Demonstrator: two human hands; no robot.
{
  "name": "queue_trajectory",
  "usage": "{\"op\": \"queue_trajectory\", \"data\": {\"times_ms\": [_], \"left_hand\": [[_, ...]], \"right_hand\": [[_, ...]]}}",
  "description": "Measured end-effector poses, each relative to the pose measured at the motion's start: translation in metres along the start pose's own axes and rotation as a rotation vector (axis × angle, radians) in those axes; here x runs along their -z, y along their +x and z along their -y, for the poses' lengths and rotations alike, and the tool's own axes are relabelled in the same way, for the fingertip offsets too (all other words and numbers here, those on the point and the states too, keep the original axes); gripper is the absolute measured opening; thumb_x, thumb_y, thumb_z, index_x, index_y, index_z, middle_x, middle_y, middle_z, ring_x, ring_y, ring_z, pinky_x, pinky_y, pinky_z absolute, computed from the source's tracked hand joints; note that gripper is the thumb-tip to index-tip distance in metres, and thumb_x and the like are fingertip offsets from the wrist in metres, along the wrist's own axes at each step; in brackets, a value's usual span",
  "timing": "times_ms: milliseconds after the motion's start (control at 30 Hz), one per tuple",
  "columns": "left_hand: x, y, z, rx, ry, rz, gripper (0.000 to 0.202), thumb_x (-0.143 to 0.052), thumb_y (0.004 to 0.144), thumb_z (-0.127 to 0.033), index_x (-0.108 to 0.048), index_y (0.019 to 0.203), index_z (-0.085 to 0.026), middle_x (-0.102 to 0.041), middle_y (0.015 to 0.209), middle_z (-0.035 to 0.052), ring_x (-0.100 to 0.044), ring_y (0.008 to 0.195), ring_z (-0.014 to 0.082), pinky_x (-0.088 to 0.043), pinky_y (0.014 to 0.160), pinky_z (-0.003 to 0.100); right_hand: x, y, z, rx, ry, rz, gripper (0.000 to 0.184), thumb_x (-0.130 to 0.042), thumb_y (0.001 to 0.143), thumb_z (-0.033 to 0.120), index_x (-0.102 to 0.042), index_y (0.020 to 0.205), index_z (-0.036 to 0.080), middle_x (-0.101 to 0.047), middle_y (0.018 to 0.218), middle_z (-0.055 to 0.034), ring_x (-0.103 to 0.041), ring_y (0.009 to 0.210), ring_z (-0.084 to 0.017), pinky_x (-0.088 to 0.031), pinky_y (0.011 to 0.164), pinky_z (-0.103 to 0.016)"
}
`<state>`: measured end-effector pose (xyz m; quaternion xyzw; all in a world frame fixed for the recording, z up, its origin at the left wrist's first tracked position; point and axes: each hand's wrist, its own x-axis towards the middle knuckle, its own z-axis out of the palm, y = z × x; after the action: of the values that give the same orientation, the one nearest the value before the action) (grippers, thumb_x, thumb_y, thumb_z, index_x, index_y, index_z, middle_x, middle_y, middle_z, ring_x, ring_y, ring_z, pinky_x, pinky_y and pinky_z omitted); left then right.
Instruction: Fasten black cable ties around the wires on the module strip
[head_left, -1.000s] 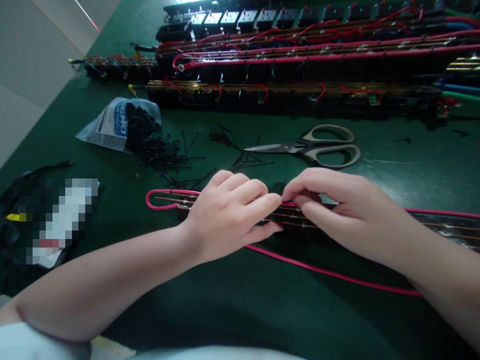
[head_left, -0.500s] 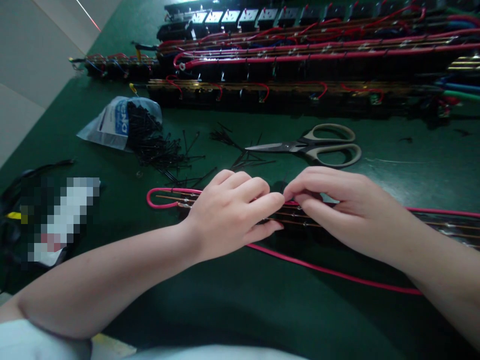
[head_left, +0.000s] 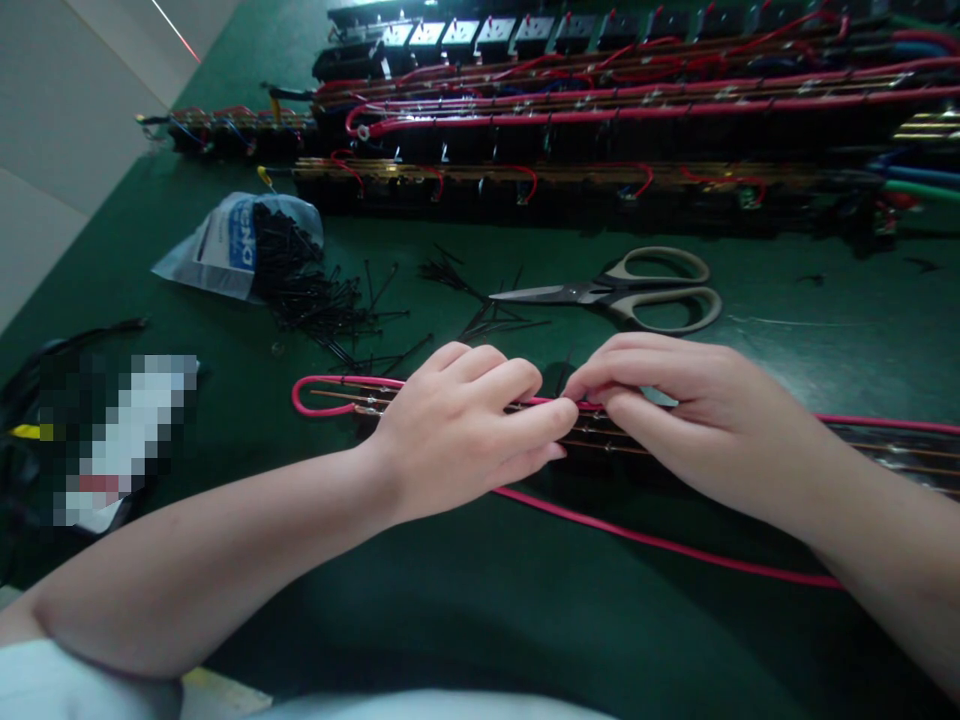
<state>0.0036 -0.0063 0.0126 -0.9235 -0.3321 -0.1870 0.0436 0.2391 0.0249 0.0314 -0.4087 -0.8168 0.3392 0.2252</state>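
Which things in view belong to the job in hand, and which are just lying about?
In the job, or likely so:
black strip under left hand and right hand
red cable along it
black ties and their bag, probably
scissors, probably

Apparently just lying about:
pixelated white object
wired strips at the back

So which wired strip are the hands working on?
The nearest strip, with left hand and right hand at it and a red cable looping past its left end; the other strips lie beyond the scissors.
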Motion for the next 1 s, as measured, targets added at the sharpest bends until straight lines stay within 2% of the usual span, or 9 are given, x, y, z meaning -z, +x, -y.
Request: {"op": "queue_trajectory", "data": {"times_ms": [467, 733, 1000], "left_hand": [[0.0003, 0.0009, -0.0003, -0.003, -0.001, 0.001, 0.015, -0.062, 0.107, -0.037, -0.07, 0.105, -0.025, -0.071, 0.099, 0.0013, -0.06, 0.089, 0.0187, -0.042, 0.078, 0.033], [-0.0003, 0.0008, 0.0002, -0.008, 0.002, 0.015, 0.022, -0.057, 0.109, -0.04, -0.068, 0.114, -0.022, -0.072, 0.102, 0.003, -0.061, 0.09, 0.0201, -0.043, 0.077, 0.034], [-0.0009, 0.0005, -0.0005, 0.002, 0.008, 0.034, 0.022, -0.058, 0.108, -0.041, -0.069, 0.113, -0.023, -0.069, 0.102, 0.0042, -0.059, 0.089, 0.0204, -0.046, 0.077, 0.034]], "right_hand": [[-0.0021, -0.0003, 0.0003, 0.003, 0.003, 0.008, 0.024, -0.053, 0.093, 0.021, -0.074, 0.083, 0.024, -0.075, 0.081, -0.0047, -0.069, 0.071, -0.021, -0.052, 0.06, -0.032], [-0.0018, -0.0002, 0.0019, -0.002, 0.007, 0.008, 0.022, -0.052, 0.093, 0.022, -0.071, 0.082, 0.026, -0.074, 0.08, -0.0032, -0.068, 0.069, -0.021, -0.051, 0.058, -0.034], [-0.0011, 0.0006, 0.0018, -0.005, 0.001, 0.011, 0.022, -0.053, 0.092, 0.022, -0.072, 0.081, 0.025, -0.075, 0.079, -0.0044, -0.068, 0.069, -0.021, -0.051, 0.057, -0.033]]}}
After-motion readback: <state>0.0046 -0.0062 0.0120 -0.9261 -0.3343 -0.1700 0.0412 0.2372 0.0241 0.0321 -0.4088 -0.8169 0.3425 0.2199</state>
